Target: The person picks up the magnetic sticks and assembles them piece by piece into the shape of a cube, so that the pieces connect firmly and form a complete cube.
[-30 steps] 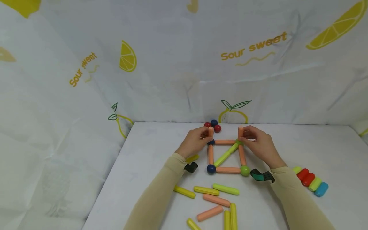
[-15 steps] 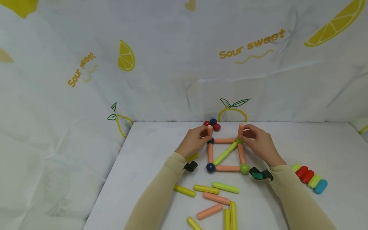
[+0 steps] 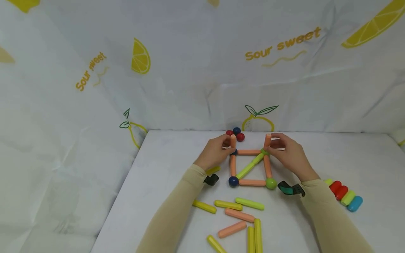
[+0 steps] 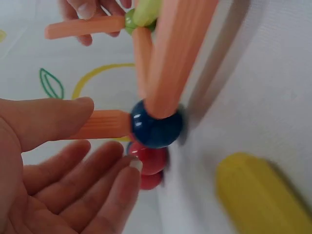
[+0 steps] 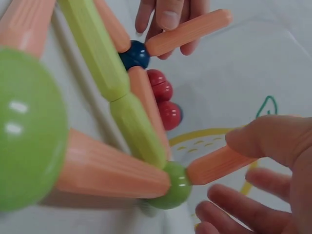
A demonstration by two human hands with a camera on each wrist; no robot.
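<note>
A square frame of orange sticks (image 3: 252, 182) lies flat, with blue balls (image 3: 233, 181) at its left corners and green balls (image 3: 271, 183) at its right ones. A light green diagonal (image 3: 250, 166) crosses it. At the far left corner my left hand (image 3: 214, 153) holds an upright orange stick (image 3: 233, 141), joined to the blue ball (image 4: 157, 125) in the left wrist view. My right hand (image 3: 291, 156) pinches another orange stick (image 3: 267, 140) at the far right corner; in the right wrist view it meets the green ball (image 5: 174, 185) and the thumb rests along it.
Red balls (image 3: 240, 137) and a blue ball (image 3: 236, 130) sit behind the frame. Yellow sticks (image 3: 228, 205), a light green stick (image 3: 249, 203) and orange sticks (image 3: 232, 229) lie nearer. Short red, green and blue pieces (image 3: 355, 203) are at the right, beside the right sleeve.
The right-hand upright stick now leans slightly more to the right, and the right hand has shifted a little with it. The whole view has moved slightly; the left hand keeps its hold.
</note>
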